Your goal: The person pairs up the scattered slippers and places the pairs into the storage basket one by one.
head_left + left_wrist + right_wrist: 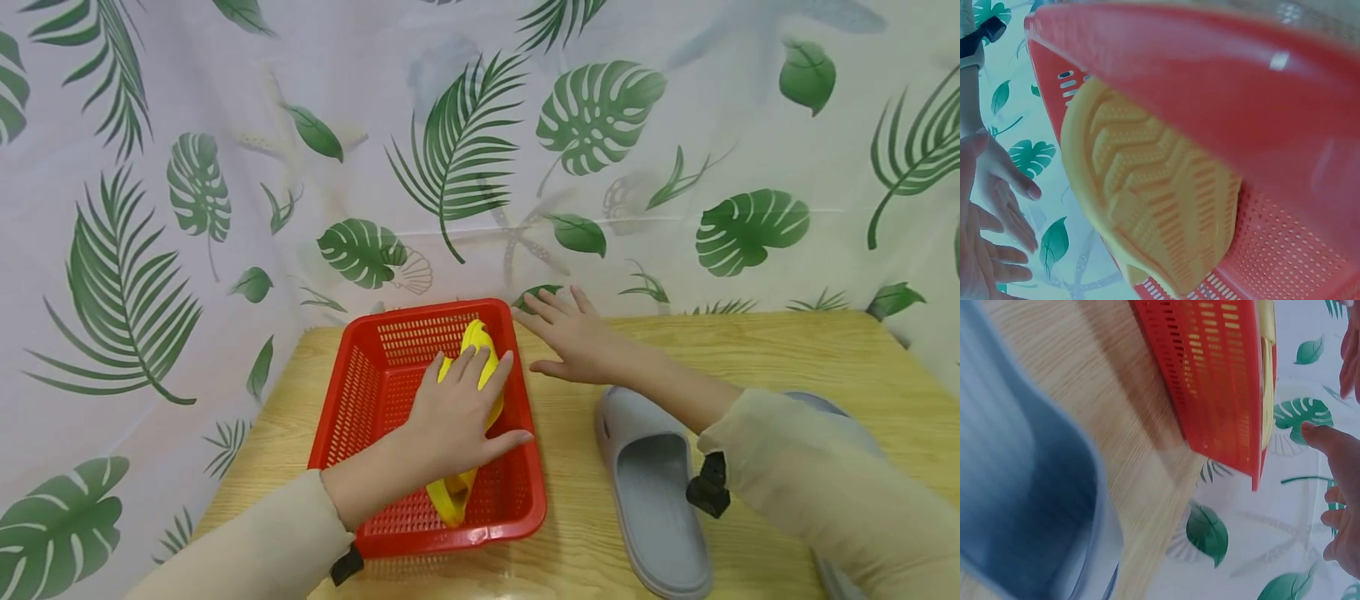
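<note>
A yellow slipper (477, 335) stands on its side in a red plastic basket (427, 546), leaning toward the right wall. Its ridged sole (1154, 181) faces the camera in the left wrist view. Over the basket my left hand (453, 417) is spread, palm down, covering the slipper's middle in the head view; the left wrist view shows this hand apart from the slipper. Just right of the basket's far right corner, my right hand (573, 342) is held in the air with straight fingers. It holds nothing.
A grey slipper (660, 508) lies on the wooden table (577, 467) right of the basket. Another grey slipper (817, 403) is mostly hidden under the right sleeve. A leaf-patterned cloth (480, 225) rises behind the table and along its left side.
</note>
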Demonstrator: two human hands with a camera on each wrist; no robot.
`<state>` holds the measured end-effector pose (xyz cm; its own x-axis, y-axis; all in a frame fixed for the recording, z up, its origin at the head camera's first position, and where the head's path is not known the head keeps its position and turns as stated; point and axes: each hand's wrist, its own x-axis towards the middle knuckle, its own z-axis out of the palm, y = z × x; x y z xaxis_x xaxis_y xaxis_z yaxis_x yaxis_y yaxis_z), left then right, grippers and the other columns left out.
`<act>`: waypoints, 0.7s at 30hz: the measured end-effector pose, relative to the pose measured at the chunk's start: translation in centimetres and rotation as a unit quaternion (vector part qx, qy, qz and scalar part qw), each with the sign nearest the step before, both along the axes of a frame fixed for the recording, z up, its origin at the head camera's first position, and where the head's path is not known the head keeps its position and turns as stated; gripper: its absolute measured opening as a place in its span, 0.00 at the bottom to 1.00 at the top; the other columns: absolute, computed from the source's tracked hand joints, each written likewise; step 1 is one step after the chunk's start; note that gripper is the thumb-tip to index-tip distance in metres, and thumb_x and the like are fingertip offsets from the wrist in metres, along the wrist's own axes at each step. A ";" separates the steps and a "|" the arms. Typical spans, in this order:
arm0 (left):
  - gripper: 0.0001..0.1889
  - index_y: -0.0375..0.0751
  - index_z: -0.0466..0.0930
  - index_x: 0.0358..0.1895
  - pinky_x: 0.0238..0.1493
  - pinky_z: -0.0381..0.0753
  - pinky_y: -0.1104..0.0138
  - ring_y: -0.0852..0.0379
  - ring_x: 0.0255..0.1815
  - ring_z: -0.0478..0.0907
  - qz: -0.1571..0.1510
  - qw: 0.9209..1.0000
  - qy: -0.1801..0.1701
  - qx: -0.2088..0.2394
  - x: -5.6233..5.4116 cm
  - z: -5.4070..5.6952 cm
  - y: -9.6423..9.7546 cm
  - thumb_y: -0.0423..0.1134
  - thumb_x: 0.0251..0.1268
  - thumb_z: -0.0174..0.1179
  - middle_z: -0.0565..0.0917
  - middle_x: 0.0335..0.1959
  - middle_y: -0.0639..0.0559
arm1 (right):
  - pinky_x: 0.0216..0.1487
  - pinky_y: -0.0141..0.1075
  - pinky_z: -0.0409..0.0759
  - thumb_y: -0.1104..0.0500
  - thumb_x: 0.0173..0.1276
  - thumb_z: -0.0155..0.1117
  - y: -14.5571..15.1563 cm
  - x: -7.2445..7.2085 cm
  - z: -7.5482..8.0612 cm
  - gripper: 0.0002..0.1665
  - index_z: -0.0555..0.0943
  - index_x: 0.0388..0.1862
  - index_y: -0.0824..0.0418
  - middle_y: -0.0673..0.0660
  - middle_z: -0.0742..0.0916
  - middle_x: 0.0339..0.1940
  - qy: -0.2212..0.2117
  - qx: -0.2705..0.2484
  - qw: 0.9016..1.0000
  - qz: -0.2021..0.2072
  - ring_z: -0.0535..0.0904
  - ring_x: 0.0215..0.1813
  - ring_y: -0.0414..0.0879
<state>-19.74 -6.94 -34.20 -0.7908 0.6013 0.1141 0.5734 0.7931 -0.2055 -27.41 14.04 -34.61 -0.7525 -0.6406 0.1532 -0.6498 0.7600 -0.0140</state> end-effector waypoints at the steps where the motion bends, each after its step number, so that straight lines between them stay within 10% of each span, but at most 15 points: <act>1: 0.46 0.49 0.53 0.74 0.66 0.58 0.44 0.44 0.71 0.60 0.003 1.000 -0.002 -0.003 -0.2 0.0 0.3 0.75 0.58 0.41 0.63 0.71 0.41 | 0.67 0.66 0.46 0.45 0.60 0.67 0.4 0.0 0.0 0.46 0.61 0.72 0.62 0.67 0.65 0.71 0.005 0.002 1.000 -0.006 0.57 0.72 0.64; 12: 0.58 0.51 0.36 0.77 0.66 0.45 0.35 0.42 0.77 0.40 0.019 0.999 -0.047 0.013 -2.5 0.3 5.0 0.82 0.47 0.41 0.43 0.77 0.42 | 0.65 0.69 0.40 0.41 0.62 0.64 4.5 0.9 0.4 0.51 0.54 0.74 0.64 0.71 0.58 0.73 -0.019 -0.011 0.998 -0.064 0.49 0.73 0.69; 21: 0.61 0.52 0.35 0.77 0.66 0.40 0.34 0.43 0.77 0.38 -0.044 0.997 -0.064 -0.021 -3.5 0.5 7.5 0.83 0.43 0.44 0.40 0.77 0.43 | 0.63 0.71 0.40 0.40 0.61 0.64 8.8 1.8 0.0 0.53 0.52 0.74 0.65 0.73 0.56 0.73 -0.033 -0.006 0.994 -0.103 0.48 0.73 0.71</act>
